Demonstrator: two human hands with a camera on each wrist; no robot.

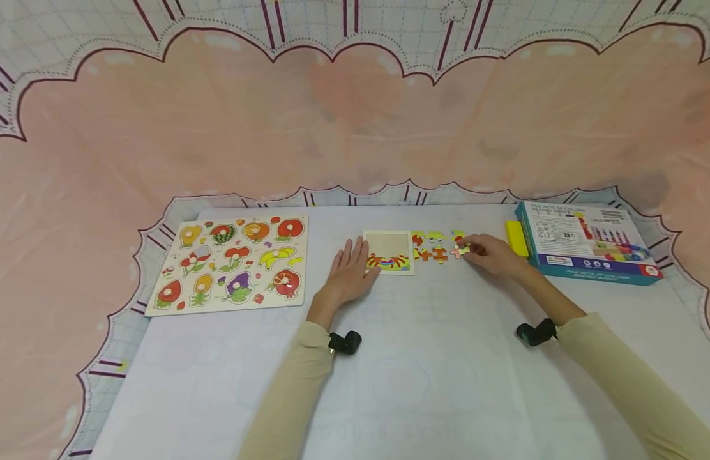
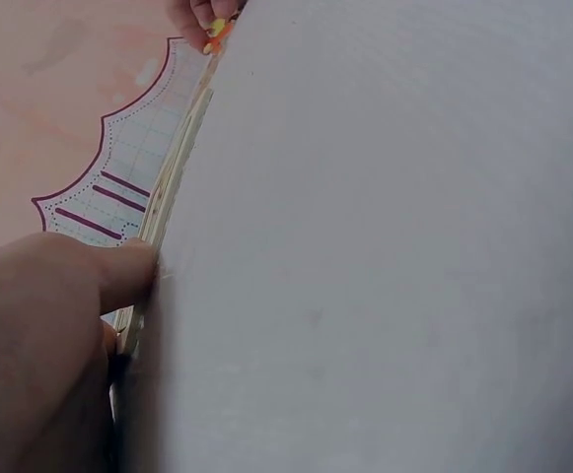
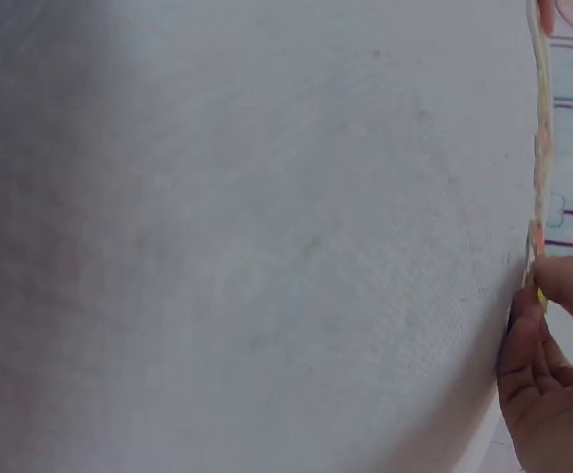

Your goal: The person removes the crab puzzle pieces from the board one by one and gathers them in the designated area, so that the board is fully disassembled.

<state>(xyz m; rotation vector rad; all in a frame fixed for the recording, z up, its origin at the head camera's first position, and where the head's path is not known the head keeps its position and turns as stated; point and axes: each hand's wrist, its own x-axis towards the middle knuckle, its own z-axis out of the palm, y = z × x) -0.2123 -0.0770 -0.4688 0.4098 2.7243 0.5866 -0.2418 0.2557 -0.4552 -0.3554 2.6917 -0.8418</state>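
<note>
A small square wooden puzzle tray (image 1: 387,234) lies on the table, its bottom strip filled with colourful picture pieces. My left hand (image 1: 346,276) rests over its left edge, fingers straight and thumb near the lower rim. To the tray's right lie several loose jigsaw pieces (image 1: 439,255) in red, yellow and orange. My right hand (image 1: 490,254) pinches a jigsaw piece (image 1: 460,250) at the right end of that group. In the right wrist view the thumb and fingers (image 3: 562,281) close on the piece's edge. The left wrist view shows the left thumb (image 2: 128,274) against the tray's side.
A large fruit puzzle board (image 1: 228,265) lies on the left of the white-covered table (image 1: 412,370). On the right sits a blue and white box (image 1: 587,243), with a yellow block (image 1: 516,238) beside its left side. A patterned cloth hangs behind the table.
</note>
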